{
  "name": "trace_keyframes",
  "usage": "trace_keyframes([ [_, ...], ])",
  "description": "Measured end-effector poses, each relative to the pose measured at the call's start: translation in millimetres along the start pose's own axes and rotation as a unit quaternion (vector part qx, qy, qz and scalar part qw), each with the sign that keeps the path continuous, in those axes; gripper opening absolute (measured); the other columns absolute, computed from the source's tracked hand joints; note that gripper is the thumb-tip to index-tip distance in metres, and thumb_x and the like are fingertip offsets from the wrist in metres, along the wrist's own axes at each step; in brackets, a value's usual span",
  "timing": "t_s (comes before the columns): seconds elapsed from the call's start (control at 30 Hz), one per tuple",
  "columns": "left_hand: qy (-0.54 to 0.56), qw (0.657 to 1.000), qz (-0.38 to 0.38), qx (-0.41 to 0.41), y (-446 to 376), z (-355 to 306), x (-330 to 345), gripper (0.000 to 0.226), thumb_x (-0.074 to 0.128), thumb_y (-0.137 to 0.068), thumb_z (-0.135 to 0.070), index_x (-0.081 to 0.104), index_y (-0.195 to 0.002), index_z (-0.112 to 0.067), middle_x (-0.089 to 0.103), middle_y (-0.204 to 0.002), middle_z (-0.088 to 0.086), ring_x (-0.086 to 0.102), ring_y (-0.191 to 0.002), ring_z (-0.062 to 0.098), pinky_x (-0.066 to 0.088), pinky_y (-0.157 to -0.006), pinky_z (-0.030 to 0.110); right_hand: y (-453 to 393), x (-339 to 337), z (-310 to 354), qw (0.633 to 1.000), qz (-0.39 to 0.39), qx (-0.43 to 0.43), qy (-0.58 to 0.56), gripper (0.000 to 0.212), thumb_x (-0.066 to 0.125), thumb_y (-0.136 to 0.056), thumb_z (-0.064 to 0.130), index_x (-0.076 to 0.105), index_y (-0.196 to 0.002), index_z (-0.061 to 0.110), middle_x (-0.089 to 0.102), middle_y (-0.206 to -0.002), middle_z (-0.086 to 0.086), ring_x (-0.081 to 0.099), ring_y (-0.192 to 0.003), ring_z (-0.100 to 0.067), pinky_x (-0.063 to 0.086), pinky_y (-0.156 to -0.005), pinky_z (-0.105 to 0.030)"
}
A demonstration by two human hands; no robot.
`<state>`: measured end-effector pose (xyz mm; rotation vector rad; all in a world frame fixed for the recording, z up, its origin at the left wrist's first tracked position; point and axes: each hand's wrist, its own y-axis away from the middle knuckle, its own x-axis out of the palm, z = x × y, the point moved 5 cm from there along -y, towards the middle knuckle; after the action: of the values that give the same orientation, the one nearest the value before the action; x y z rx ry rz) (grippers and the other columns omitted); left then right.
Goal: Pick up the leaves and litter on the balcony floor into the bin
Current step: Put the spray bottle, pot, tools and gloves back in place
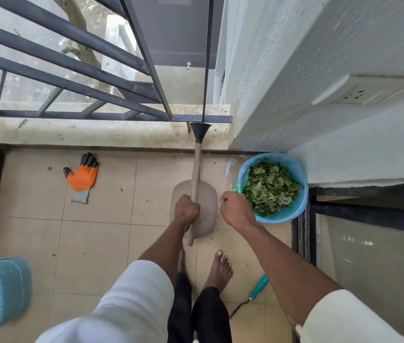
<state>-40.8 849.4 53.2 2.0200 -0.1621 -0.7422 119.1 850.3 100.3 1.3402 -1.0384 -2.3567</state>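
Note:
A blue bin lined with a blue bag stands in the floor's far right corner, filled with green leaves. My right hand is curled at the bin's near left rim and pinches a green piece of the bag. My left hand grips the long beige handle of a dustpan, which stands upright on the tiles just left of the bin. The handle's black end reaches up to the railing ledge. A few small dark specks of litter lie on the tiles.
An orange and black glove lies on the tiles at the far left. A blue mesh object sits at the near left. A teal-handled tool lies by my bare feet. Metal railing ahead, wall and sliding door frame on the right.

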Motion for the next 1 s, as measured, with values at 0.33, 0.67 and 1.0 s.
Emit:
trace_keyframes([
  [0.33,-0.001,0.999,-0.011,0.032,10,4,3,0.026,0.050,-0.094,-0.013,0.052,-0.118,-0.004,0.056,-0.102,0.007,0.052,-0.085,0.020,0.036,-0.063,0.026,3,12,5,1.000,0.016,-0.001,0.007,0.018,0.048,-0.087,0.007,0.065,-0.084,0.013,0.067,-0.086,-0.008,0.061,-0.077,-0.026,0.045,-0.063,-0.029],
  [0.67,0.014,0.999,-0.019,0.035,12,4,-2,0.031,0.051,-0.091,-0.010,0.050,-0.121,-0.005,0.060,-0.107,0.011,0.053,-0.085,0.020,0.039,-0.069,0.028,10,26,1,1.000,0.025,0.003,0.012,0.018,0.048,-0.090,0.006,0.064,-0.086,0.013,0.063,-0.082,-0.006,0.061,-0.075,-0.025,0.040,-0.060,-0.028],
  [1.0,-0.066,0.995,-0.029,0.064,66,-23,-41,0.053,0.051,-0.092,-0.009,0.036,-0.143,0.000,0.054,-0.132,0.017,0.054,-0.117,0.031,0.036,-0.079,0.026,53,-2,23,0.999,0.031,0.009,0.015,0.020,0.043,-0.091,0.002,0.055,-0.081,0.016,0.061,-0.084,-0.009,0.059,-0.078,-0.026,0.040,-0.062,-0.029],
])
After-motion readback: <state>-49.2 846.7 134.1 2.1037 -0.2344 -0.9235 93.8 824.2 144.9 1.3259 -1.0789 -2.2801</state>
